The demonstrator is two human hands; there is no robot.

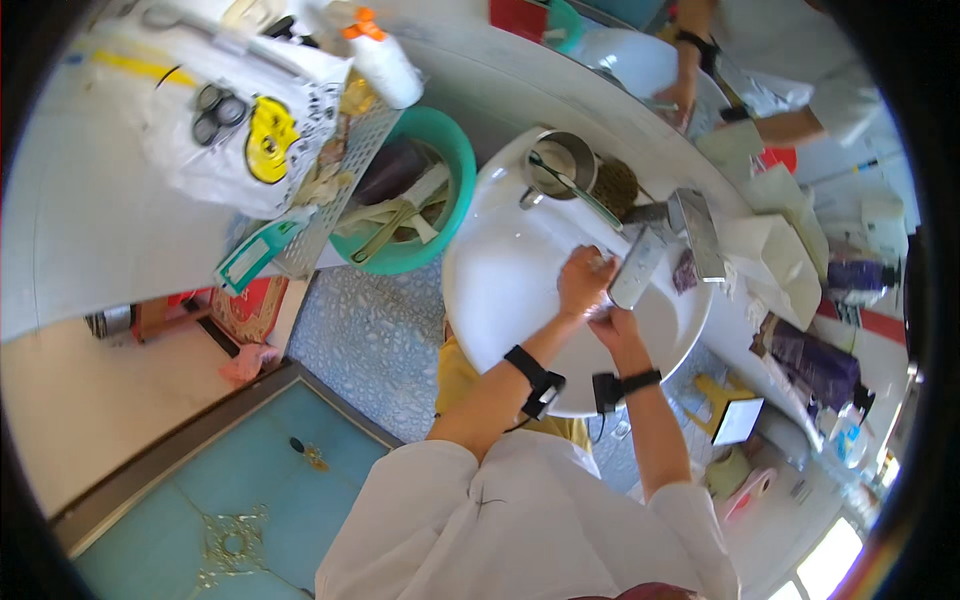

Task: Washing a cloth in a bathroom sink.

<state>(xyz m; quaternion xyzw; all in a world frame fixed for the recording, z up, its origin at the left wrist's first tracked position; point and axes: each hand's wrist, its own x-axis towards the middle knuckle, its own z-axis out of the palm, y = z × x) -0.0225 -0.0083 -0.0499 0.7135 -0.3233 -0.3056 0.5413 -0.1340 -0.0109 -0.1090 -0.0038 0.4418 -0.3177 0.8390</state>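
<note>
Both hands are together over the white washbasin (500, 310), beside the silver faucet (638, 268), and a bright clear glint like water shows between them. My left hand (583, 282) has its fingers curled in; a small pale gleam shows at them, too small to name. Just nearer lies my right hand (615, 325), its fingers mostly hidden under the faucet's spout and against the left hand. A black strap is on each wrist. On the basin's far rim stands a metal mug (560, 160) with a green toothbrush (575, 188) lying across it.
Left of the basin is a green tub (462, 190) with brushes and a dark item inside. Above it, a shelf (365, 150) holds a white bag (240, 130) and a white bottle (390, 75). A brown scrubber (615, 188) and white container (770, 265) stand behind the basin. A mirror reflects me.
</note>
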